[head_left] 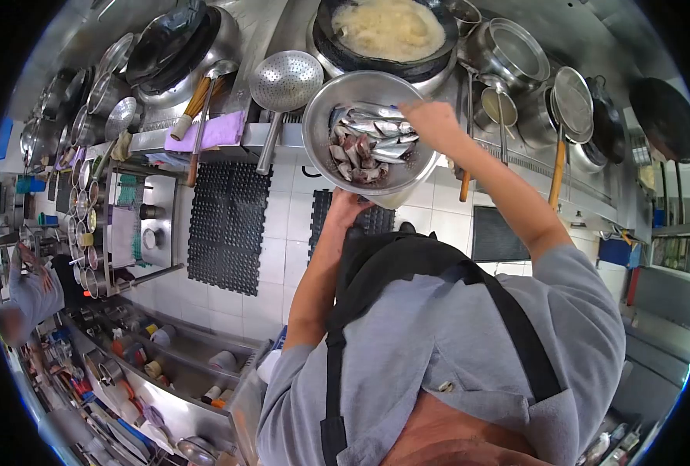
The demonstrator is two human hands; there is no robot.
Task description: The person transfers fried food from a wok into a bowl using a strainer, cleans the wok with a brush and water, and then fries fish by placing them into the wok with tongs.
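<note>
A wide steel bowl point(315, 155) filled with small silvery fish point(374, 126) is held in front of the stove. Some pieces with dark red cut ends point(357, 159) lie at the lower left inside it. My left hand point(348, 206) grips the bowl from below at its near side, fingers partly hidden underneath. Over the right rim reaches my right hand point(432, 124), its fingers pinched at the end of one fish. Just behind the bowl, a black wok point(325, 27) contains pale, bubbling, frothy liquid point(390, 29).
A perforated skimmer point(286, 80) rests left of the bowl, near a purple cloth point(209, 130) and a bamboo brush point(192, 107). Strainers point(572, 99) and pots stand at right. Black mats point(228, 225) cover parts of the tiled floor. Another person point(34, 291) is at far left.
</note>
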